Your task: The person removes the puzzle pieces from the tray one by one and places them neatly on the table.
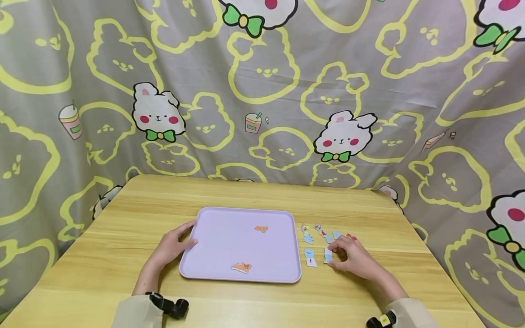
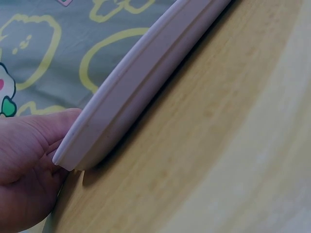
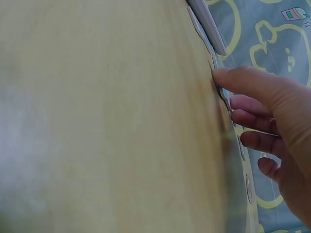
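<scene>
A lilac tray [image 1: 221,246] lies on the table, and my left hand [image 1: 170,248] grips its left edge with the thumb over the rim. The left wrist view shows the tray's corner [image 2: 77,155] between thumb and fingers. Two orange cardboard puzzle pieces lie on the tray, one piece [image 1: 261,228] near the back and another piece [image 1: 241,268] near the front. Right of the tray, my right hand [image 1: 354,259] pinches a blue-and-white puzzle piece [image 1: 328,255] between thumb and fingers at the tabletop. In the right wrist view the thumb [image 3: 243,80] touches a thin piece's edge.
More puzzle pieces lie around the right hand: a blue-and-white one [image 1: 310,258], a yellow-and-blue one [image 1: 306,233], a red-and-blue one [image 1: 323,232] and a partly hidden red one [image 1: 351,237]. A patterned curtain [image 1: 279,114] hangs behind the wooden table [image 1: 246,303].
</scene>
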{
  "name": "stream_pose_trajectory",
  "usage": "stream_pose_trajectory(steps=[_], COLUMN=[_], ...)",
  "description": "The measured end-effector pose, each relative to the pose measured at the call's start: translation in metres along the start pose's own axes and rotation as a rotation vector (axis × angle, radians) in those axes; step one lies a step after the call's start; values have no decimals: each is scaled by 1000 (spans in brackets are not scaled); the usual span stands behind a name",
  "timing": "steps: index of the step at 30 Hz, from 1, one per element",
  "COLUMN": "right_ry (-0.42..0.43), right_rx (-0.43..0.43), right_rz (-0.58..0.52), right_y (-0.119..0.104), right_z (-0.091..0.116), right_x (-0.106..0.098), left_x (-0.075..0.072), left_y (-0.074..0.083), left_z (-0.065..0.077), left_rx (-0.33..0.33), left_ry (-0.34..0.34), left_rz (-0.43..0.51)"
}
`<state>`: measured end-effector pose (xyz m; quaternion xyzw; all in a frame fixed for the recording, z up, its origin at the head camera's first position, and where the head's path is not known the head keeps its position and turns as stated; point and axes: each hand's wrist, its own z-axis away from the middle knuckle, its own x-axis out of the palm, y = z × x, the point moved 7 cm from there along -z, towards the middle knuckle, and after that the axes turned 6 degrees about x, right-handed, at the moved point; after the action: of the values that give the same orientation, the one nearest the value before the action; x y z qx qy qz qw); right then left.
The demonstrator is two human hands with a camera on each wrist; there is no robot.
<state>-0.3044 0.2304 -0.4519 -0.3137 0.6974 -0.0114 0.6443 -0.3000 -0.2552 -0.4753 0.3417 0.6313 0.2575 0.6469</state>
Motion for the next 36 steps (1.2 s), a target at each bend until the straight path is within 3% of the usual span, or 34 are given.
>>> stream_pose_trajectory(steps=[7, 18, 27, 36], right_ry=[-17, 52, 34, 85], right_rx=[-1, -38, -89, -99], right_rz=[16, 3, -124, -93], right_y=[0, -9, -19, -35], right_z=[-1, -6, -17, -35], right_x=[-1, -2, 8, 15], left_x=[-2, -5, -2, 1], left_y=[0, 1, 0, 1], left_z=[0, 1, 2, 2], left_rx=[3, 3, 3, -13], left_ry=[4, 11, 15, 15], left_rz=[-5, -4, 16, 31])
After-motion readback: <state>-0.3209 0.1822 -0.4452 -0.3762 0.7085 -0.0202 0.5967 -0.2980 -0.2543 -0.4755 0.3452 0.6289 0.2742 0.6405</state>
